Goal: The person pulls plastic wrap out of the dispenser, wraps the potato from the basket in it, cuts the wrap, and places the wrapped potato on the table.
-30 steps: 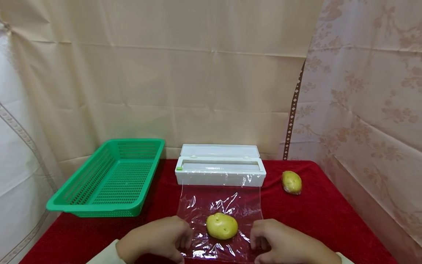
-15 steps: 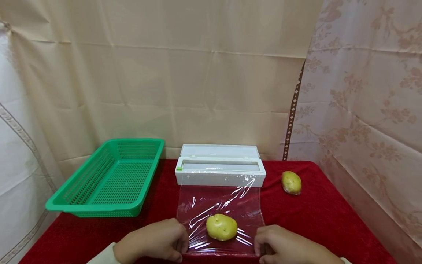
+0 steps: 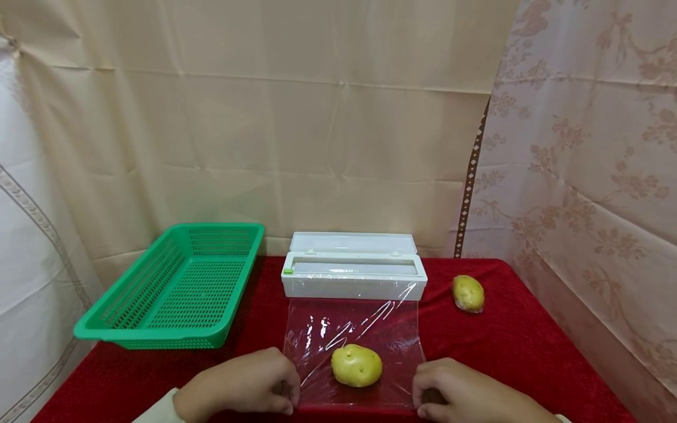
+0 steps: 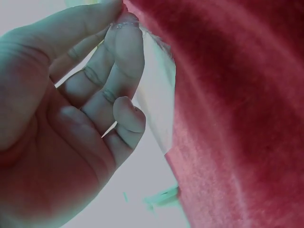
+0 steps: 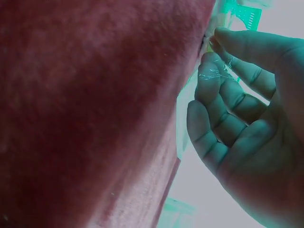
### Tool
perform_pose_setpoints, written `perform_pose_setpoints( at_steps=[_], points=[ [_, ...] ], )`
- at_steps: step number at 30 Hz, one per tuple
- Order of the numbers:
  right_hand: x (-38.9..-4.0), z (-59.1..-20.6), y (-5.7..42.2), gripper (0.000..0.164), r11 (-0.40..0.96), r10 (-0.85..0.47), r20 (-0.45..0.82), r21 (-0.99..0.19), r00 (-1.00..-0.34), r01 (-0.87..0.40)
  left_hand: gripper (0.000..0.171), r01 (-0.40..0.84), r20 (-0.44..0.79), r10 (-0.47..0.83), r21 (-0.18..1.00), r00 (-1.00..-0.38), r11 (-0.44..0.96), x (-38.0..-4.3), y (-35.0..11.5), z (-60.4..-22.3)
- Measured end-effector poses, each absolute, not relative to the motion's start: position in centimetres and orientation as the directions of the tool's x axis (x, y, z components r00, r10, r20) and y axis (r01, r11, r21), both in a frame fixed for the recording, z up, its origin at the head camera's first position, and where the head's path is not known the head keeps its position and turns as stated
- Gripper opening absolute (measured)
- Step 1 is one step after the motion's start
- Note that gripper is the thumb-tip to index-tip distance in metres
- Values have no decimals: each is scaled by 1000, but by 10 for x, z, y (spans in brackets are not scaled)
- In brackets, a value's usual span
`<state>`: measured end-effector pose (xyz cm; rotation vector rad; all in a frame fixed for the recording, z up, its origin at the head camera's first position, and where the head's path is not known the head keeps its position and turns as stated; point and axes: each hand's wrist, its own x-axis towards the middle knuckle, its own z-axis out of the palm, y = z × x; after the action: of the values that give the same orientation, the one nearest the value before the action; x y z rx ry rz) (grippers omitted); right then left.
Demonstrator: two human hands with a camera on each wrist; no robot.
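Observation:
A sheet of clear plastic wrap [image 3: 312, 329] runs from the white cling-film dispenser [image 3: 344, 288] toward me over the red cloth. On the sheet, close to its near edge, lies a yellow potato [image 3: 357, 365]. My left hand [image 3: 248, 379] pinches the sheet's near left corner between thumb and fingertips. At the near right corner, my right hand [image 3: 465, 388] does the same. In the left wrist view, a bit of film shows at the fingertips [image 4: 127, 33] of that hand. Crinkled film lies across the fingers [image 5: 209, 80] in the right wrist view.
A green plastic basket [image 3: 190, 294] stands on the left. At the right lies another potato [image 3: 468, 293], with film around it. The dispenser's lid [image 3: 353, 242] is raised at the back, in front of a beige curtain [image 3: 317, 129]. Red cloth [image 3: 508, 341] covers the table.
Both hands have moved slightly outward, drawing the film's near edge straight and smoother. The fingers now close on its corners. The potato and dispenser stay in place.

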<state>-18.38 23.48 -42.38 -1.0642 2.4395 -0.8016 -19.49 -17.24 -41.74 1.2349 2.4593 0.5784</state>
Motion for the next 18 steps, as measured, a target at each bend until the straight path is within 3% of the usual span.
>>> perform_pose_setpoints(
  at_steps=[8, 18],
  points=[
    [-184, -415, 238, 5, 547, -740, -86, -654, -667, -523, 10, 648, -101, 791, 517, -603, 560, -198, -174, -403],
    [-191, -412, 237, 19, 470, -778, 158, -495, -608, -731, 10, 617, -79, 765, 542, -639, 571, -205, -175, -392]
  ],
)
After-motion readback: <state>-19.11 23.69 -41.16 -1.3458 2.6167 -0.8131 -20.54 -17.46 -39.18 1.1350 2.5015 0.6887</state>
